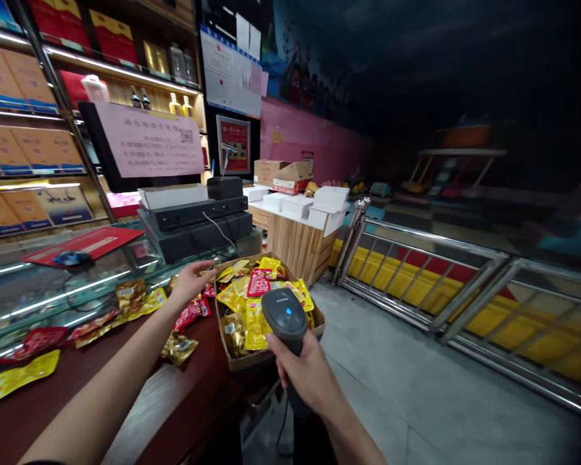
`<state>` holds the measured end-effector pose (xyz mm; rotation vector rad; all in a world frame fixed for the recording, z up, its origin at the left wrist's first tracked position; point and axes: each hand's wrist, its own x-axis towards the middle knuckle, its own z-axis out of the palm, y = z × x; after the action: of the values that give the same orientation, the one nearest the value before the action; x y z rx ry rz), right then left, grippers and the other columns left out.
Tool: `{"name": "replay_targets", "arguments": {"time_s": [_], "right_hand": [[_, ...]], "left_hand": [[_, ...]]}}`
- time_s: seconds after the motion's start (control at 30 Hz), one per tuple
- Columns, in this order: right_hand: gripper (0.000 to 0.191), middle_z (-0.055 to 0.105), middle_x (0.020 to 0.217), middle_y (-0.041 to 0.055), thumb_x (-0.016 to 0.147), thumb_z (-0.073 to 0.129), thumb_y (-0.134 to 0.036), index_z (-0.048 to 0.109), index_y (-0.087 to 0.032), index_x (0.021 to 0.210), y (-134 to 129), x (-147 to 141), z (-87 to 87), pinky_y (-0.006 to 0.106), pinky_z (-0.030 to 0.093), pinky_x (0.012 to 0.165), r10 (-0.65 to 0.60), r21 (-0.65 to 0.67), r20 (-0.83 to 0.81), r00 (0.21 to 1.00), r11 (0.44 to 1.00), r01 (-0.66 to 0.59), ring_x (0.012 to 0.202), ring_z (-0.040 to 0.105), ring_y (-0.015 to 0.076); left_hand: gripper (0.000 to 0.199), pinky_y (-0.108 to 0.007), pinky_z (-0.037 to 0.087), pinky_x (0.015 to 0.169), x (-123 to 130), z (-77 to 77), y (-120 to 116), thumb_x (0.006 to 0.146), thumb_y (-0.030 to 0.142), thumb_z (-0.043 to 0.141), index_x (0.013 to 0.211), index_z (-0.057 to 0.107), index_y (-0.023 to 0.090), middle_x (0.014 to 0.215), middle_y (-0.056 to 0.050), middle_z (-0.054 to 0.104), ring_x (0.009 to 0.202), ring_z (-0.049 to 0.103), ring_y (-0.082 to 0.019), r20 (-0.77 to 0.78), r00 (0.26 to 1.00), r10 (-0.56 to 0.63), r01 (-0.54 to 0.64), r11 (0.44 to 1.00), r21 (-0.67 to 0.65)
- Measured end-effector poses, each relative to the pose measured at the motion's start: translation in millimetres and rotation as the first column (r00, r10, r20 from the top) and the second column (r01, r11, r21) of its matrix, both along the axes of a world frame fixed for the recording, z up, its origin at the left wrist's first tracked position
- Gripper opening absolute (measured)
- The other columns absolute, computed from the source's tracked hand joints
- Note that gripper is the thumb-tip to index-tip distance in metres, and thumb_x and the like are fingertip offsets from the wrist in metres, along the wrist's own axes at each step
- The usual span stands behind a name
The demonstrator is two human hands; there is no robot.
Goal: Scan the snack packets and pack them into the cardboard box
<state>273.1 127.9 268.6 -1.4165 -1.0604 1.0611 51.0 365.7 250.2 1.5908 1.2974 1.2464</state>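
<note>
My right hand (306,374) grips a dark handheld barcode scanner (285,318) with a blue light on its head, held just in front of a cardboard box (252,359) full of yellow and red snack packets (252,303). My left hand (190,281) reaches over the dark wooden counter (174,400) to the box's left rim, fingers curled over the packets there; whether it holds one I cannot tell. More packets (135,298) lie scattered on the counter to the left of the box.
A black cash register (198,219) with a pink notice stands behind the box. A glass display case (39,284) carries a red mat and a mouse. Shelves of boxed goods fill the left wall. A metal railing (436,290) runs along the right beyond a grey floor.
</note>
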Motion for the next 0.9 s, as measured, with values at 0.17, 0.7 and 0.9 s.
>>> {"name": "replay_targets", "arguments": {"time_s": [0.17,0.7,0.9], "right_hand": [[0.046,0.050,0.042,-0.0086,0.081,0.070,-0.064,0.057,-0.020,0.087,8,-20,-13.9,0.020,0.036,0.036,0.093,0.004,0.025,0.995,0.996,-0.093,0.034,0.043,0.0091],[0.041,0.048,0.041,-0.0075,0.081,0.070,-0.060,0.054,-0.022,0.076,13,-46,-18.5,0.023,0.039,0.039,0.162,-0.047,0.072,0.984,0.986,-0.159,0.035,0.043,0.0103],[0.044,0.049,0.041,-0.0069,0.080,0.069,-0.063,0.053,-0.023,0.074,10,-41,-17.9,0.024,0.040,0.040,0.151,-0.041,0.076,0.986,0.988,-0.148,0.035,0.043,0.0110]], "left_hand": [[0.062,-0.040,0.054,0.092,-63,-44.8,-7,0.060,0.058,0.082,0.104,0.078,0.015,0.104,-0.013,0.080,0.099,0.073,-0.031,-0.031,0.998,0.047,-0.048,0.998,-0.040],[0.050,-0.043,0.043,0.107,-75,-83.5,-47,0.082,0.032,0.075,0.129,0.069,0.018,0.134,-0.018,0.065,0.125,0.057,-0.035,-0.838,0.544,0.044,0.045,0.996,0.081],[0.054,-0.040,0.045,0.103,-74,-74.3,-47,0.086,0.034,0.071,0.136,0.062,0.015,0.128,-0.019,0.065,0.119,0.059,-0.034,-0.906,0.422,0.041,0.043,0.997,0.065]]}}
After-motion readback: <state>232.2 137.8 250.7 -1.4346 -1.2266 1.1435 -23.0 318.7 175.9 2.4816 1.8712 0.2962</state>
